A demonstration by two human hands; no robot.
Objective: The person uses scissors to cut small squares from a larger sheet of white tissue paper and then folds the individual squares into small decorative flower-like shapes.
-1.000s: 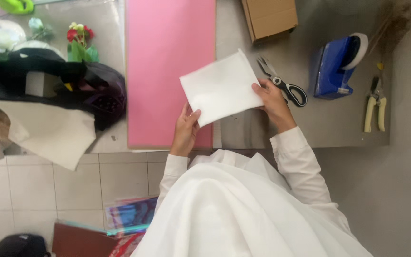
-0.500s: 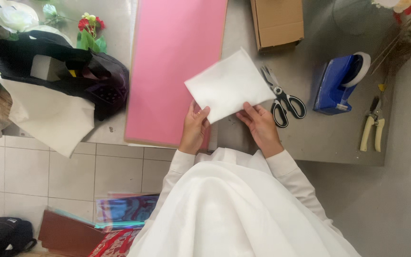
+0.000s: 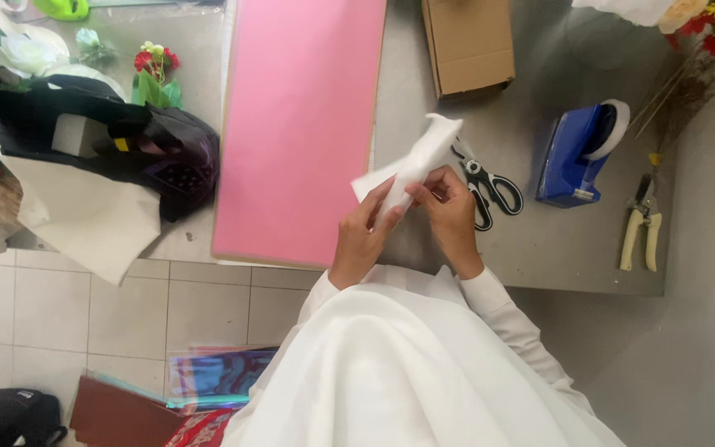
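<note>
The grey desk (image 3: pixel 539 257) fills most of what I can see, and the biggest thing on it is a long pink sheet (image 3: pixel 299 124) lying flat at about eleven o'clock from the hands. At nine o'clock a black bag (image 3: pixel 117 141) slumps over the desk edge with a pale sheet (image 3: pixel 84 219) hanging under it. A brown cardboard box (image 3: pixel 467 45) sits at twelve o'clock, and a blue tape dispenser (image 3: pixel 577 153) at two o'clock, with pale-handled pruners (image 3: pixel 640 228) past it at three.

Just beside the hands, at two o'clock, black-handled scissors (image 3: pixel 490 190) lie on the desk, untouched.

The white paper (image 3: pixel 411 161) is lifted off the desk between both hands, no longer flat: it looks gathered or rolled into a narrow, crumpled strip pointing up toward one o'clock. The left hand (image 3: pixel 366 228) is closed round its lower end, and the right hand (image 3: pixel 448 203) pinches it from the other side with the fingertips. I'd judge the shaping is partly done; the top end is loose and flared, and nothing holds it fastened.
</note>
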